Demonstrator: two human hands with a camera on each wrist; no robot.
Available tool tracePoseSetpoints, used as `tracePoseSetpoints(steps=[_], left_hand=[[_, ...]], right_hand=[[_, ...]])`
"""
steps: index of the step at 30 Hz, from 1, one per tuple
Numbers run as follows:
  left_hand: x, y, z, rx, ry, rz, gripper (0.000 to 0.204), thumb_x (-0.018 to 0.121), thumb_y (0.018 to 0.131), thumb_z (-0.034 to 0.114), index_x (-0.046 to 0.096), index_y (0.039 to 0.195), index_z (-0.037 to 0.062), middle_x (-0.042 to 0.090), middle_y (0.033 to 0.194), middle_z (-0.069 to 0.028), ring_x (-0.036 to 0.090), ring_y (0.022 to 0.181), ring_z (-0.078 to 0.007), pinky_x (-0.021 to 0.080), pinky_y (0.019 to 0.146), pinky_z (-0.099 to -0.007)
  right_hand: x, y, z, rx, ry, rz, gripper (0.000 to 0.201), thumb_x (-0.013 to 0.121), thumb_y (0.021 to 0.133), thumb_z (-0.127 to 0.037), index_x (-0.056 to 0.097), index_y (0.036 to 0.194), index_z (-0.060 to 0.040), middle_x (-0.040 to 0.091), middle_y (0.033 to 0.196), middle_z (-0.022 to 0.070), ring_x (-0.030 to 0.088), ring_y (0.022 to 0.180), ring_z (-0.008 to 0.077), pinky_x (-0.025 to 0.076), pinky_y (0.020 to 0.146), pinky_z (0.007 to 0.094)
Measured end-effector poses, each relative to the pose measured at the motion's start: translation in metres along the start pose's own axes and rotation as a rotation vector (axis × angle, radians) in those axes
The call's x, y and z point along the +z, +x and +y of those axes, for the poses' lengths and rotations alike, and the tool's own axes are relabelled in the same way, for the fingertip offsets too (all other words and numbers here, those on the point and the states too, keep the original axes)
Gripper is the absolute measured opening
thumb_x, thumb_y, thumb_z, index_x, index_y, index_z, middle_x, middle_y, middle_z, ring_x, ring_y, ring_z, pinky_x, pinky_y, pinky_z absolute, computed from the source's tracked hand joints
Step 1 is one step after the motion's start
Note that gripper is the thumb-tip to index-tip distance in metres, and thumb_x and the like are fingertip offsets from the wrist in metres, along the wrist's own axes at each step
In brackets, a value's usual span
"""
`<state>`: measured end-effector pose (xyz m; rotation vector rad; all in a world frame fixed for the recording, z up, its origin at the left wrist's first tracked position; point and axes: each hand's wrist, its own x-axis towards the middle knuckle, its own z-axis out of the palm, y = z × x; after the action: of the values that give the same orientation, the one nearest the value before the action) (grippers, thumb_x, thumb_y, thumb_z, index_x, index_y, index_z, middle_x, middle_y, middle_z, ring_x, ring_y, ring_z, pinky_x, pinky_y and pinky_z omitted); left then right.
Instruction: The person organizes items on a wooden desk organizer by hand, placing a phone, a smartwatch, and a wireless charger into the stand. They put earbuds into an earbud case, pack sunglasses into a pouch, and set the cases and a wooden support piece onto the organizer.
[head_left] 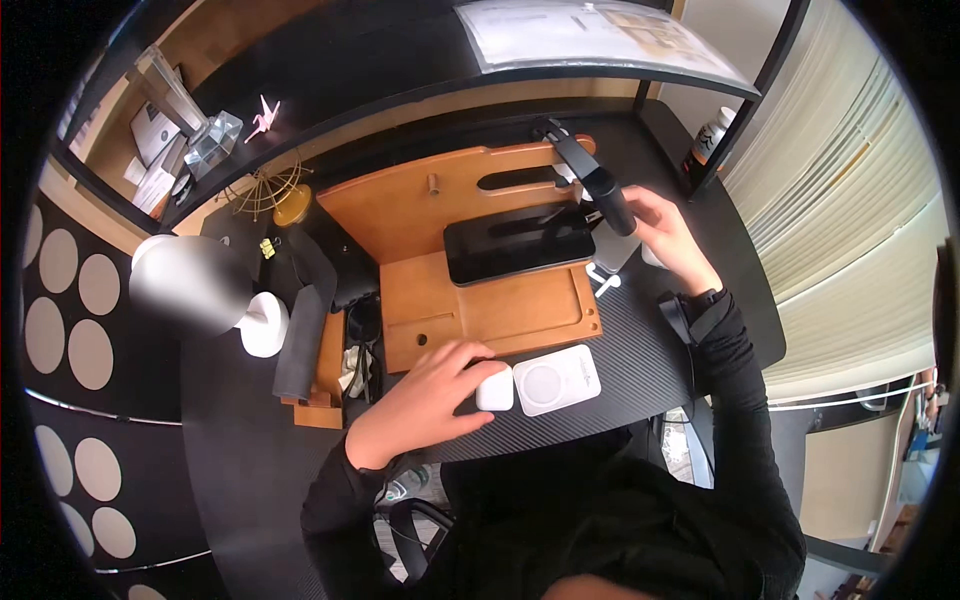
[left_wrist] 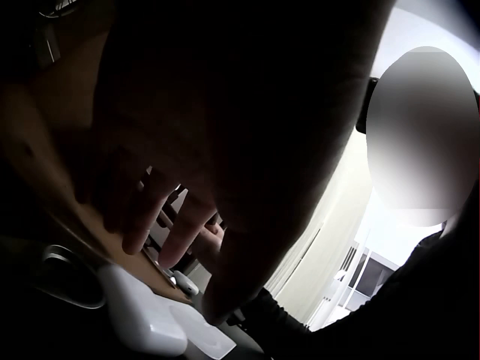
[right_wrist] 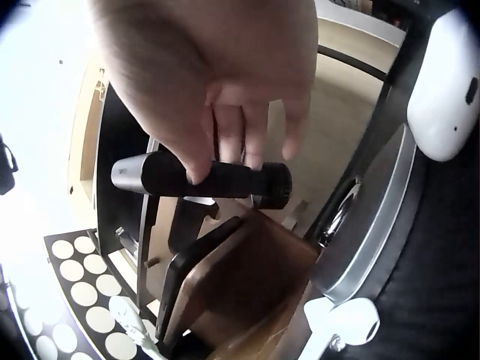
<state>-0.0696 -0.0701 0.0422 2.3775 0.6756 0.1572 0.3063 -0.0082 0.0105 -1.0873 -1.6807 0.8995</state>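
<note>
My right hand (head_left: 664, 232) grips a long black device (head_left: 597, 185) above the right end of a wooden desk organizer (head_left: 415, 290). In the right wrist view, thumb and fingertips meet its dark barrel, which has a ridged round end (right_wrist: 279, 185). My left hand (head_left: 425, 402) is at a white earbud case (head_left: 494, 390) near the desk's front edge, thumb and index finger on either side of it. Its fingers look mostly straight in the left wrist view. Right beside the case lies a white charging pad (head_left: 557, 380) with a round disc.
A black phone (head_left: 520, 245) leans on the organizer. White earbuds (head_left: 604, 281) and a grey slab (head_left: 614, 247) lie to its right. A white lamp (head_left: 190, 280) stands at the left, next to a dark grey roll (head_left: 303, 340). A shelf (head_left: 370, 75) spans the back.
</note>
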Motion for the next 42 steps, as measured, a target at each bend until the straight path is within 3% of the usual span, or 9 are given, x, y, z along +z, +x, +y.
tracePoseSetpoints(steps=[6,9,12,23,30,35,38,40,42], left_hand=[[0.006,0.002,-0.007,0.036,0.034,0.013,0.053,0.075,0.081,0.019,0.056,0.129,0.0086,0.051,0.129,-0.0114,0.046,0.125,-0.0317,0.037,0.106,-0.0428],[0.006,0.003,-0.006,0.015,0.043,-0.003,0.054,0.075,0.079,0.018,0.056,0.129,0.0089,0.051,0.129,-0.0114,0.046,0.125,-0.0318,0.037,0.106,-0.0431],[0.006,0.002,-0.006,0.008,0.052,-0.014,0.057,0.077,0.078,0.016,0.055,0.13,0.0091,0.049,0.131,-0.012,0.046,0.125,-0.0325,0.037,0.106,-0.0434],[0.01,0.001,-0.01,-0.035,0.114,0.023,0.082,0.081,0.07,0.01,0.044,0.142,0.0131,0.042,0.139,-0.0135,0.042,0.129,-0.036,0.035,0.108,-0.0468],[0.013,0.006,-0.009,-0.033,0.167,0.042,0.082,0.083,0.069,0.015,0.045,0.142,0.0124,0.042,0.138,-0.0139,0.042,0.127,-0.0365,0.035,0.107,-0.0459],[0.016,0.006,-0.008,-0.02,0.199,0.053,0.08,0.083,0.07,0.018,0.046,0.141,0.0113,0.042,0.137,-0.0157,0.042,0.126,-0.0374,0.035,0.106,-0.0462],[0.018,0.007,-0.008,-0.019,0.2,0.074,0.076,0.082,0.071,0.017,0.049,0.138,0.0105,0.042,0.137,-0.0164,0.042,0.126,-0.0377,0.035,0.106,-0.0461],[0.02,0.006,-0.011,0.006,0.226,0.069,0.069,0.081,0.071,0.016,0.053,0.134,0.0093,0.042,0.137,-0.0169,0.043,0.125,-0.038,0.035,0.106,-0.0463],[0.019,0.006,-0.01,0.01,0.213,0.068,0.065,0.081,0.071,0.016,0.055,0.131,0.0085,0.043,0.137,-0.0167,0.043,0.125,-0.0377,0.035,0.106,-0.0464]], right_hand=[[-0.003,0.018,-0.018,-0.171,0.026,0.163,0.029,0.065,0.093,-0.01,0.062,0.119,0.0011,0.061,0.107,0.0041,0.059,0.101,0.0124,0.046,0.091,0.0278],[0.003,0.031,-0.04,-0.019,0.009,0.223,0.029,0.067,0.093,-0.014,0.062,0.117,0.0008,0.063,0.101,0.0025,0.059,0.098,0.0112,0.047,0.089,0.0271],[0.003,0.039,-0.045,-0.1,-0.02,0.141,0.029,0.069,0.092,-0.016,0.063,0.116,0.0001,0.065,0.098,0.0013,0.059,0.096,0.0102,0.046,0.088,0.0266],[-0.027,0.02,0.02,0.047,0.017,-0.114,0.029,0.067,0.088,-0.006,0.064,0.116,0.0001,0.063,0.119,0.0072,0.059,0.112,0.0181,0.045,0.1,0.0328],[-0.011,0.027,0.017,-0.047,-0.069,-0.086,0.018,0.065,0.091,-0.009,0.065,0.106,0.0,0.064,0.115,0.0083,0.06,0.11,0.0192,0.047,0.098,0.0328],[-0.009,0.022,0.006,-0.068,-0.218,-0.064,0.022,0.063,0.092,-0.01,0.066,0.112,-0.0009,0.064,0.114,0.0099,0.062,0.108,0.0218,0.047,0.096,0.0334],[-0.025,0.012,0.012,0.016,-0.259,-0.05,0.034,0.067,0.088,-0.015,0.064,0.12,-0.0031,0.062,0.121,0.0121,0.059,0.114,0.026,0.044,0.101,0.0365],[-0.032,0.002,0.018,-0.083,-0.516,-0.187,0.051,0.073,0.083,-0.022,0.06,0.13,-0.0057,0.055,0.134,0.0165,0.05,0.127,0.0319,0.038,0.108,0.0407],[-0.031,-0.013,0.026,0.047,-0.623,-0.343,0.071,0.08,0.073,-0.025,0.054,0.138,-0.0105,0.04,0.15,0.0197,0.036,0.138,0.0384,0.029,0.114,0.0453]])
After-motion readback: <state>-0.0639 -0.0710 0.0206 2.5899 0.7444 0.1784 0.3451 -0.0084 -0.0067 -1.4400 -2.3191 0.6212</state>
